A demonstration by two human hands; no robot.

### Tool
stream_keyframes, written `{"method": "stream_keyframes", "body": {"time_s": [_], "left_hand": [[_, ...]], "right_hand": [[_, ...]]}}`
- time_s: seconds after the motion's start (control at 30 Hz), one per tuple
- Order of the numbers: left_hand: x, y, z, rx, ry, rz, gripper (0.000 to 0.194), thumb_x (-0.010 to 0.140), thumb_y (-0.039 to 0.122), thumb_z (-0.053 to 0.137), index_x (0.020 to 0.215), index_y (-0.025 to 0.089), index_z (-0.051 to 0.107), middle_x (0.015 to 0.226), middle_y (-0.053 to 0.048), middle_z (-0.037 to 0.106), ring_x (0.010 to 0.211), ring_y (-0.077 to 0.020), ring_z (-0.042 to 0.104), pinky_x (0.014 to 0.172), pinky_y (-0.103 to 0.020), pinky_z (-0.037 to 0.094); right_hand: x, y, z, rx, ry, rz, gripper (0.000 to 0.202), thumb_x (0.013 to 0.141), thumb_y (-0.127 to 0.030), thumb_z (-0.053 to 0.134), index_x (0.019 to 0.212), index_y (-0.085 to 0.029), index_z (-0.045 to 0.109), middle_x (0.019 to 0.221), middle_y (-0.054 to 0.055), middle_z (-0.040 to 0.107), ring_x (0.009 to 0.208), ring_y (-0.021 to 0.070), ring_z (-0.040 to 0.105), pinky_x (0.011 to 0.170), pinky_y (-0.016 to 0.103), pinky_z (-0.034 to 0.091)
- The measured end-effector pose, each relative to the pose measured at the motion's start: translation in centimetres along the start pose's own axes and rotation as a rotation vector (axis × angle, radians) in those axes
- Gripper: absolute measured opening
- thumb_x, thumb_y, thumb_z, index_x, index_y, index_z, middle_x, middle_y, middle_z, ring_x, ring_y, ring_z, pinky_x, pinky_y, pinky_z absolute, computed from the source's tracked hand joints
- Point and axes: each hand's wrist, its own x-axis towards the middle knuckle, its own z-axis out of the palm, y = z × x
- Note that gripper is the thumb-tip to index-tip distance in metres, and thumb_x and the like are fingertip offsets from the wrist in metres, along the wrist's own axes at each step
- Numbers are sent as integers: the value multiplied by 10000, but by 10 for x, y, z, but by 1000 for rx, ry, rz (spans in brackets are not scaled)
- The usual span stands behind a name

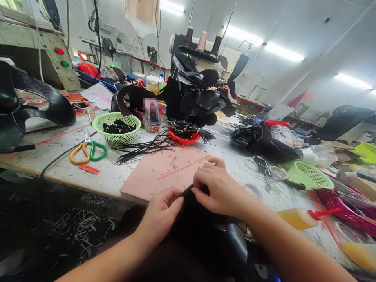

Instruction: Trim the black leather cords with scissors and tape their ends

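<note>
My left hand (160, 215) pinches the edge of a black leather-like piece (187, 191) between thumb and fingers. A short way to the right, my right hand (217, 188) grips the same edge, its fingers curled and thumb pressed underneath. The rest of the piece hangs toward my lap, and its outline is lost in the dark there. Just beyond both hands lies a pink board (147, 174) at the table's front edge, bearing a thin red strip (185, 167) and dark scraps.
Scissors (80, 153) with yellow and green handles lie left, near a green basket (116, 138) of small black parts. Black cords (147, 148) spread by a red bowl (183, 139). A sewing machine (232, 64) stands behind stacked black pieces (202, 100). A yellow glue bottle (296, 218) lies right.
</note>
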Motion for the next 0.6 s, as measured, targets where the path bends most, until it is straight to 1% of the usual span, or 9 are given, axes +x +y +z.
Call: {"method": "stream_keyframes", "body": {"time_s": [0.1, 0.2, 0.3, 0.37, 0.43, 0.47, 0.6], "left_hand": [[1, 2, -2, 12, -13, -13, 168, 721, 275, 537, 763, 160, 652, 694, -4, 643, 655, -141, 541, 601, -226, 427], [4, 3, -4, 43, -50, -4, 154, 714, 261, 545, 783, 165, 645, 702, -5, 647, 657, -144, 554, 613, -236, 434], [9, 4, -6, 135, -95, 18, 164, 682, 268, 589, 791, 158, 646, 718, -15, 658, 684, -161, 569, 636, -248, 440], [11, 6, -6, 178, -115, 22, 176, 680, 280, 594, 789, 154, 653, 739, -25, 671, 710, -175, 581, 647, -253, 445], [12, 9, -5, 172, -124, 12, 183, 695, 287, 576, 798, 158, 655, 766, -29, 681, 727, -183, 592, 646, -255, 454], [12, 10, -5, 166, -123, 7, 186, 696, 289, 573, 802, 160, 655, 772, -28, 685, 729, -186, 596, 642, -256, 458], [11, 11, -6, 188, -99, 11, 186, 690, 295, 583, 795, 165, 665, 753, -25, 690, 710, -190, 603, 635, -265, 467]], "right_hand": [[-1, 2, 2, 0, -1, 14, 94, 725, -179, 513, 641, -183, 470, 618, -20, 543, 640, 133, 458, 843, 366, 239], [-2, 0, 4, 0, 7, 19, 89, 750, -186, 513, 665, -181, 488, 640, -12, 556, 659, 138, 471, 861, 381, 233], [-4, -3, 4, -1, 19, -23, 87, 764, -201, 512, 678, -190, 522, 668, -6, 571, 715, 152, 478, 909, 409, 199], [-6, -3, 1, -6, 38, -48, 60, 747, -201, 524, 689, -203, 539, 687, -6, 579, 790, 172, 476, 944, 438, 154], [-8, -1, -3, -12, 71, -30, 35, 711, -177, 541, 710, -212, 540, 690, -12, 585, 858, 192, 465, 964, 468, 107], [-9, 1, -5, -11, 86, -10, 60, 693, -160, 546, 719, -214, 536, 684, -16, 586, 880, 198, 460, 970, 479, 91], [-10, 7, -7, 1, 102, 12, 121, 673, -108, 536, 717, -218, 512, 671, -25, 585, 884, 192, 471, 982, 501, 62]]}}
